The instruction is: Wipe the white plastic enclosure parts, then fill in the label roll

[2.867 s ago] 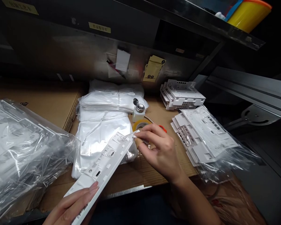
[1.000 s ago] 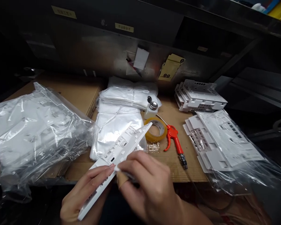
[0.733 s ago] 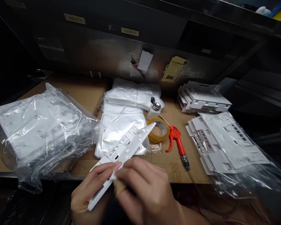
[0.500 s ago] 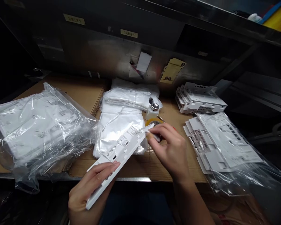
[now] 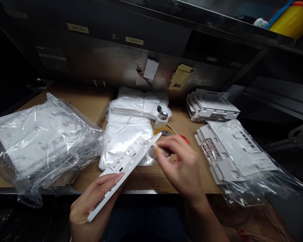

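A: Where was the white panel [image 5: 128,162]?
B: Slanted over the bench front, near end gripped in the left hand [image 5: 96,205], far tip above the plastic bags [image 5: 126,129].

A: And the right hand [image 5: 180,164]?
B: Fingers pinched narrow at the long edge, near the far tip, on a pale scrap [image 5: 154,145], too blurred to identify.

A: Changes?
B: It had run up from beside the left hand to the tip, then slightly back, mostly hiding the red air gun [image 5: 184,138]. My judgement: strokes along that edge, unfinished.

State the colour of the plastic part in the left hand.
The plastic part is white; the head view shows it best.
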The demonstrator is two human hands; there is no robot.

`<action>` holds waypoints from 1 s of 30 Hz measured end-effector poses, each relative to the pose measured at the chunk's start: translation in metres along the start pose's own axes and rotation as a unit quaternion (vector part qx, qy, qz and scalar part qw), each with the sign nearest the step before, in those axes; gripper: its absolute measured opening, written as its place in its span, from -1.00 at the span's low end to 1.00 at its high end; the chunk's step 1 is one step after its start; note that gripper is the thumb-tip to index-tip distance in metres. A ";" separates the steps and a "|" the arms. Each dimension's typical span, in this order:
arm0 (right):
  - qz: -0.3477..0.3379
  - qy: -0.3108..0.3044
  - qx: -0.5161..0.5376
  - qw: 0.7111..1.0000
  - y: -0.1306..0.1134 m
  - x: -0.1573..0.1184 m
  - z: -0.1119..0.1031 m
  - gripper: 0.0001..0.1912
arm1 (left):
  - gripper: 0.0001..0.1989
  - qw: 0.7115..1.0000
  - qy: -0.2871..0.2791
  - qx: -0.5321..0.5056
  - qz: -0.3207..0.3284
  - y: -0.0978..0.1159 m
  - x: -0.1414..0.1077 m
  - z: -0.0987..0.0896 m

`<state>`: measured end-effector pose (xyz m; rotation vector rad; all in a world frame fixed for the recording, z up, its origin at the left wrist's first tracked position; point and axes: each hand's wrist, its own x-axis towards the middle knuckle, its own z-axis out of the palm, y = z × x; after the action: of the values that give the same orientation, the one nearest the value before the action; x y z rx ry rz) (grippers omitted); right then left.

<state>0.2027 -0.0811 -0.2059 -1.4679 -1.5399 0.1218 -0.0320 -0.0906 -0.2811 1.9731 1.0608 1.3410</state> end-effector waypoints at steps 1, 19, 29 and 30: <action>-0.009 -0.023 0.005 1.000 -0.006 -0.004 0.005 -0.90 | -0.61 1.000 0.004 0.000 -0.001 0.000 -0.001 0.000; -0.006 -0.079 -0.002 0.997 -0.002 -0.004 0.013 -0.89 | -0.65 1.000 0.000 -0.009 -0.023 0.003 0.004 0.006; 0.207 -0.217 0.336 0.893 0.002 -0.027 -0.023 -0.75 | -0.76 0.986 -0.102 0.014 0.130 -0.003 0.029 -0.011; 0.209 -0.228 0.353 0.883 -0.002 -0.038 -0.018 -0.77 | -0.72 0.988 -0.085 0.017 0.130 -0.001 0.031 -0.009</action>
<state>0.2060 -0.1219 -0.2153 -1.1738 -1.2772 1.2322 -0.0340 -0.0644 -0.2626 2.2676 0.7718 1.2618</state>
